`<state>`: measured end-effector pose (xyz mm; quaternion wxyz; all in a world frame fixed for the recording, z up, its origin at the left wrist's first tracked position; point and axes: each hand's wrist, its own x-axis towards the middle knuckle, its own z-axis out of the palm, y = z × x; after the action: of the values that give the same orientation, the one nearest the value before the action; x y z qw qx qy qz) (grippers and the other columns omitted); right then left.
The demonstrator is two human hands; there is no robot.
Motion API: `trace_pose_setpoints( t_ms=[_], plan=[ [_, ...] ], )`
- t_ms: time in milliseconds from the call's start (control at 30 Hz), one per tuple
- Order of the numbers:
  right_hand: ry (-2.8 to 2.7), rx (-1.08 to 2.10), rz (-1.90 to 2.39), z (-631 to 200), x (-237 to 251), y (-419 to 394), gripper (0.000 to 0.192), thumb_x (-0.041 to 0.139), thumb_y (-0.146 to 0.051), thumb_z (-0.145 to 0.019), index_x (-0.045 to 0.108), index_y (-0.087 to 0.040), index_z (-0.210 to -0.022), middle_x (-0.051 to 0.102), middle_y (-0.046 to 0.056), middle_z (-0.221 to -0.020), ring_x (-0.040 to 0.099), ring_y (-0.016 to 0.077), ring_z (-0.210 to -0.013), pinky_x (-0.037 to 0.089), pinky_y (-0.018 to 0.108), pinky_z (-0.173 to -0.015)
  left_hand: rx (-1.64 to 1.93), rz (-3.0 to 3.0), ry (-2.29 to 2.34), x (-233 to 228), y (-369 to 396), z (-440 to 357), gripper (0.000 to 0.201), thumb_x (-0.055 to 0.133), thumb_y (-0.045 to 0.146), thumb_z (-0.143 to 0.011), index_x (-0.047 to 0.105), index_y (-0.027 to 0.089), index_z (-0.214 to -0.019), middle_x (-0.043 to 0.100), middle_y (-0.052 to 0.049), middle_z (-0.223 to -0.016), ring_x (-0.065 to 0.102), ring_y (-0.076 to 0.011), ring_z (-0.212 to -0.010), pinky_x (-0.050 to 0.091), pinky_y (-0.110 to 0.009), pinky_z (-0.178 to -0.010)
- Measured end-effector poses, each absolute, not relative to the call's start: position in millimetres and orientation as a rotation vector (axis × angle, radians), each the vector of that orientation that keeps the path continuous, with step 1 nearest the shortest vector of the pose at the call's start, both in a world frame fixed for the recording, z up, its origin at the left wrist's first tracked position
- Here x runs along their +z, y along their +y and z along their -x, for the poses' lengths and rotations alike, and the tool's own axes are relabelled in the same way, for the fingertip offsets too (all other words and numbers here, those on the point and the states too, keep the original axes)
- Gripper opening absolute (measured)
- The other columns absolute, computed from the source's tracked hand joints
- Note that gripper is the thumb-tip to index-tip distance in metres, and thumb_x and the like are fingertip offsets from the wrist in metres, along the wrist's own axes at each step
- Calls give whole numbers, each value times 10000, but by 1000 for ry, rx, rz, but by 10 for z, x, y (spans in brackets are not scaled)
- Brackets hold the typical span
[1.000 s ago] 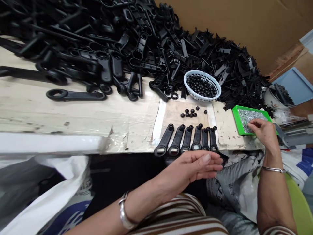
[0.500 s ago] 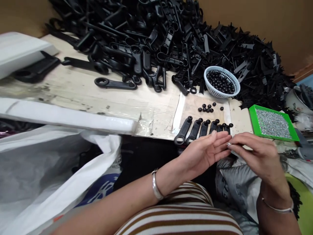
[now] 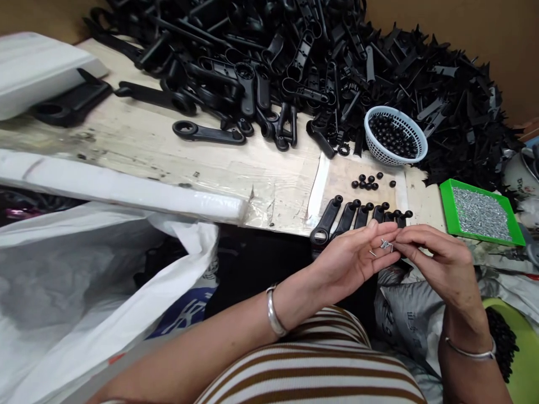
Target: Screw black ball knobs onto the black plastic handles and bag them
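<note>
The left hand [image 3: 353, 259] lay palm-up and spread at the front edge of the desk [image 3: 168, 163], with a few small screws [image 3: 384, 245] loose on its fingers; their exact number was too small to tell. The right hand [image 3: 438, 264] pinched at those screws with thumb and forefinger, touching the left fingertips. The two hands covered the near ends of a row of black handles [image 3: 332, 216]; six knob ends showed above them, the right ones mostly hidden. Just behind lay seven or so loose black beads [image 3: 370, 180], and behind those a white basket [image 3: 410, 124] held many more. A green tray [image 3: 447, 207] of screws sat near the right edge, its far corner cut off. The big heap of black parts [image 3: 295, 62] ran out of view at the top. Open desk lay to the left, beside one lone handle [image 3: 208, 133].
</note>
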<state>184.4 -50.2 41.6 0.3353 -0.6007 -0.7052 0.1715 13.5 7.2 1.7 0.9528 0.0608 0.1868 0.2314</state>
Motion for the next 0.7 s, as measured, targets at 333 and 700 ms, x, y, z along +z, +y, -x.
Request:
trace_pose_setpoints(
  t_ms=[333, 700],
  plan=[
    [-1227, 571, 1694, -2159, 228, -602, 131, 746, -262, -802, 745, -215, -924, 739, 30, -801, 664, 124, -620, 590, 252, -578, 439, -165, 390, -22, 36, -45, 237, 587, 260, -955, 703, 102, -1088, 696, -153, -1195, 651, -248, -1157, 426, -412, -1094],
    [-1432, 391, 1809, -2370, 151, -431, 204, 612, -310, -885, 748, -216, -1004, 690, 36, -879, 589, 102, -601, 526, 275, -604, 384, -159, 418, -4, -40, -34, 194, 641, 223, -917, 726, 90, -1030, 724, -152, -1127, 700, -236, -1062, 471, -395, -1055]
  ],
)
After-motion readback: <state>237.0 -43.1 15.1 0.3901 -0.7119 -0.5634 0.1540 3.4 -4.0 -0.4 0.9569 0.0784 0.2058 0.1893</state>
